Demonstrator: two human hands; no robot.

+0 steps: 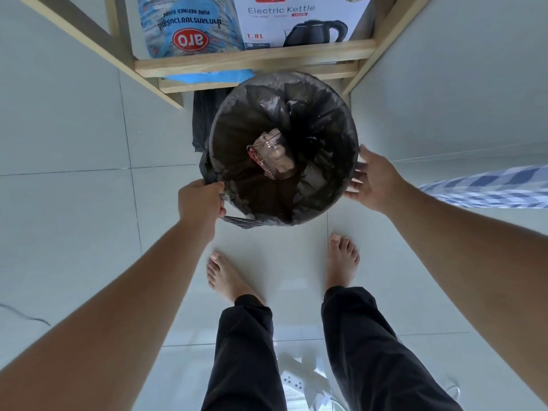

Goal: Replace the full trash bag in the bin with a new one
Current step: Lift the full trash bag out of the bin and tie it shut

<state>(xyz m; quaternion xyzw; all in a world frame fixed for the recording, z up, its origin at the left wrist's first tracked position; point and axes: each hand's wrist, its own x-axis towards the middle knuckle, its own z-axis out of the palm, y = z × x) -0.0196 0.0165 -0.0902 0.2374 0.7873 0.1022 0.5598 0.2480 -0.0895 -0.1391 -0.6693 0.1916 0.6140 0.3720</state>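
A round bin stands on the tiled floor in front of my feet, lined with a dark trash bag folded over its rim. Crumpled plastic wrappers and paper lie at the bottom of the bag. My left hand pinches the bag's edge at the bin's near-left rim. My right hand is open with fingers spread, its fingertips at the bin's right rim. More black bag plastic hangs behind the bin on the left.
A wooden shelf stands right behind the bin, holding a blue sugar bag and an electric kettle box. A blue checked cloth lies at the right. A white power strip sits on the floor between my legs.
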